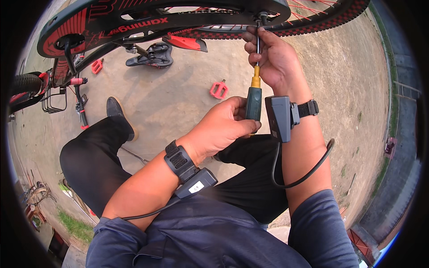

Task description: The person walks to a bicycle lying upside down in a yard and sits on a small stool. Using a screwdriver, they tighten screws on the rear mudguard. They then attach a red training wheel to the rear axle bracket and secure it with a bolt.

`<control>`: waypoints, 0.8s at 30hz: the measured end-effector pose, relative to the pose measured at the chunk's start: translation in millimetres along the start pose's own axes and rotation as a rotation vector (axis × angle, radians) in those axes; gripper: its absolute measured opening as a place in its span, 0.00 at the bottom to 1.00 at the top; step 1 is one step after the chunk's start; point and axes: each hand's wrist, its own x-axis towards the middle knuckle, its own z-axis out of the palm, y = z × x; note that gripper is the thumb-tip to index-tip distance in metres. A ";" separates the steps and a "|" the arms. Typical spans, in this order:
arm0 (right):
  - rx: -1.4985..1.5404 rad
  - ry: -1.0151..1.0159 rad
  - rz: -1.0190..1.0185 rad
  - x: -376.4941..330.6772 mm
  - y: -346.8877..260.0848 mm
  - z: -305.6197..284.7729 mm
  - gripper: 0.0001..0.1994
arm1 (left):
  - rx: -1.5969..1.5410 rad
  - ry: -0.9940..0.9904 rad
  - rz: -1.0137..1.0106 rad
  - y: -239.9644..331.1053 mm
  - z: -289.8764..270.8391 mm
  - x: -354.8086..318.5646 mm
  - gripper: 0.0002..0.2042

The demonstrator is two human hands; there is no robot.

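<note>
My left hand is closed round the dark green handle of a screwdriver, which has a yellow collar and a thin metal shaft. The tool points up toward the bicycle. Near its tip, the fingers of my right hand pinch the shaft beside a bolt at the end of the black and red chain guard. The screwdriver's very tip is partly hidden by the fingers and the bolt. The bicycle is upside down, its saddle near the ground.
A red pedal lies on the ground in front of me, and another red pedal is farther left. The knobbly rear tyre spans the top right. A wire basket and handlebar sit at the left.
</note>
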 end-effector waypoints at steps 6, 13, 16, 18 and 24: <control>0.015 0.001 0.000 2.6 0.1 -2.4 0.15 | -0.099 -0.038 -0.034 3.6 3.3 -1.0 0.18; 0.020 -0.009 0.000 2.8 0.4 -0.8 0.14 | 0.073 0.032 0.067 -3.6 4.4 2.8 0.18; 0.017 -0.012 0.003 3.0 0.0 -1.5 0.14 | -0.053 0.000 -0.005 7.1 3.7 -1.4 0.20; 0.013 -0.013 0.002 2.5 -0.4 -0.9 0.14 | -0.110 -0.023 -0.023 10.3 1.4 -2.7 0.20; 0.030 -0.019 0.004 4.6 -0.2 -0.3 0.14 | 0.078 0.013 0.041 2.2 2.7 0.9 0.20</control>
